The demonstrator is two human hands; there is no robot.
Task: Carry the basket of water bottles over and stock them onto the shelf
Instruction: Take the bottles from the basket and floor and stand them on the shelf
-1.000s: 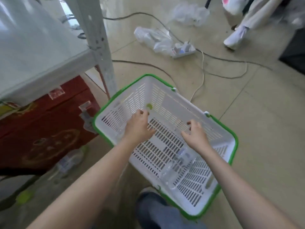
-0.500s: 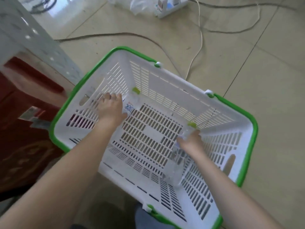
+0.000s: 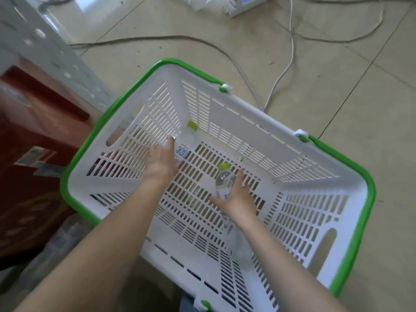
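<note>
Your left hand point(image 3: 161, 161) lies over one bottle point(image 3: 183, 143), fingers spread, not yet closed; your right hand point(image 3: 236, 199) wraps loosely around a second bottle point(image 3: 222, 181), grip not clearly shut. Both lie flat on the basket point(image 3: 247, 122) floor, long axes running away from you, green caps at the far ends, each directly under its own hand

Beige tiled floor point(image 3: 337, 109) carries everything. White slotted basket point(image 3: 315, 221) with green rim sits on floor at centre. Dark cable point(image 3: 157, 38) and white cable point(image 3: 290, 52) trail across tiles beyond basket. White power strip point(image 3: 245, 3) lies at top edge, crumpled clear plastic point(image 3: 198, 3) just beside it. Red box point(image 3: 33, 154) stands left of basket.
</note>
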